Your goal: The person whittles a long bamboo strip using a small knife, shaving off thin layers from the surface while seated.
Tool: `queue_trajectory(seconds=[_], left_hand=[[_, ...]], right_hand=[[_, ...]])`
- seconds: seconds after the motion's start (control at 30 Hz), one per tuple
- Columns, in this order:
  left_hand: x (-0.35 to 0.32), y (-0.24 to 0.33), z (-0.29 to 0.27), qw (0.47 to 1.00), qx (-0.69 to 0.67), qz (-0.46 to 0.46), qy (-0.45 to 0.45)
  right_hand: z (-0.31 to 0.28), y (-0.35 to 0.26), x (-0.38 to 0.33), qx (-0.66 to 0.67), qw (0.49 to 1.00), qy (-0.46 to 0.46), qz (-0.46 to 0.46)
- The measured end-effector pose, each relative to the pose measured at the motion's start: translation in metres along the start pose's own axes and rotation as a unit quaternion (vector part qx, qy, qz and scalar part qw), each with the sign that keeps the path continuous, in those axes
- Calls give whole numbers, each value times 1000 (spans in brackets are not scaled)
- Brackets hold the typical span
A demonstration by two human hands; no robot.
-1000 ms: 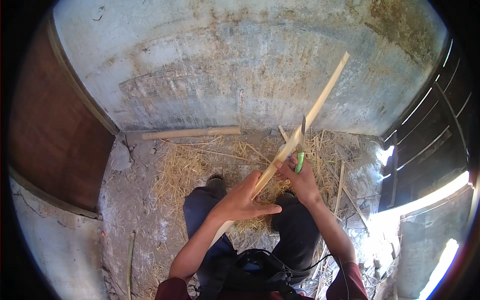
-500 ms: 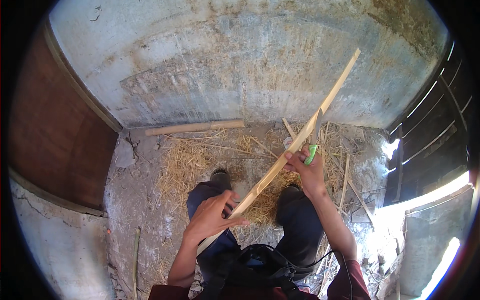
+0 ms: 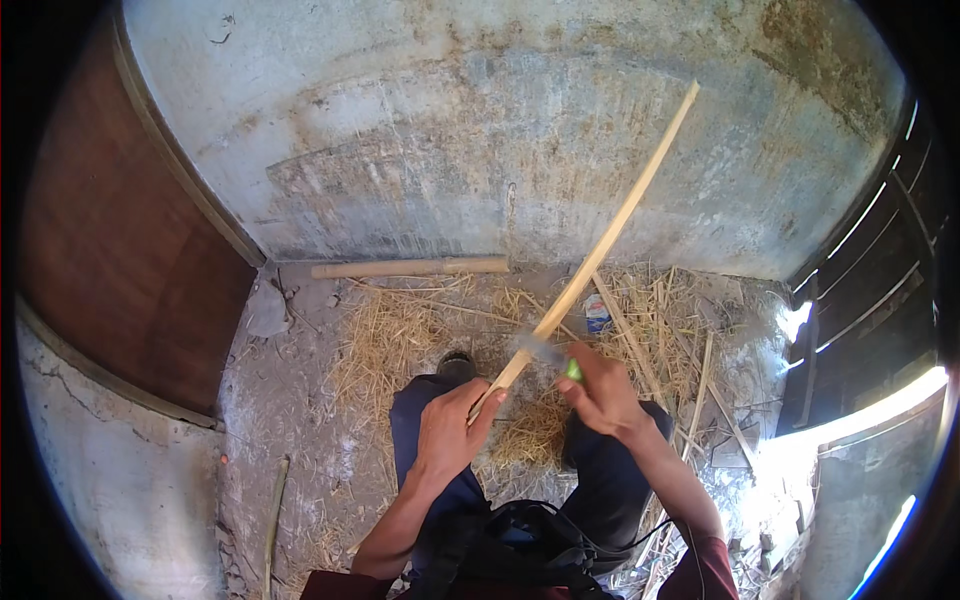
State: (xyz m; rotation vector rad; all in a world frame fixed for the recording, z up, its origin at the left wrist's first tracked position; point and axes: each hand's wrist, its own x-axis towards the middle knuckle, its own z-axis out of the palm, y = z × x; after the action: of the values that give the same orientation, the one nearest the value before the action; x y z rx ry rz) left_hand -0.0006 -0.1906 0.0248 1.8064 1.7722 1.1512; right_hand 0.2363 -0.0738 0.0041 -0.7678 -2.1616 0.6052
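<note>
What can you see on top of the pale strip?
The blurred blade of the knife in the right hand crosses over the pale strip; the left hand grips its lower part. The strip's surface beneath both is covered.

The strip (image 3: 622,217) is pale yellow, with lighter and darker bands along its length. The knife handle (image 3: 573,370) is bright green; the knife blade (image 3: 543,349) is grey and blurred. The person's sleeves (image 3: 706,572) are maroon, and the trousers (image 3: 412,412) dark navy. The straw (image 3: 385,335) is golden yellow. The packet (image 3: 597,313) is blue and white. The wall (image 3: 420,150) is blue-grey with irregular brown stains; the door panel (image 3: 130,230) is reddish brown.
</note>
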Motion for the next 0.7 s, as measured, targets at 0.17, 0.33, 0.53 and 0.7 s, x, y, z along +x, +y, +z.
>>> queue_trajectory(seconds=[0.17, 0.33, 0.53, 0.7], left_hand=[[4, 2, 4, 999, -40, -4, 1], [5, 7, 4, 998, -58, -9, -8], [6, 11, 3, 997, -81, -8, -13], [2, -2, 6, 994, -106, -5, -41]], right_hand=[[10, -8, -1, -62, 995, -76, -37], [9, -9, -1, -68, 995, -68, -31], [4, -9, -1, -55, 996, -65, -8], [4, -10, -1, -47, 997, -58, -7]])
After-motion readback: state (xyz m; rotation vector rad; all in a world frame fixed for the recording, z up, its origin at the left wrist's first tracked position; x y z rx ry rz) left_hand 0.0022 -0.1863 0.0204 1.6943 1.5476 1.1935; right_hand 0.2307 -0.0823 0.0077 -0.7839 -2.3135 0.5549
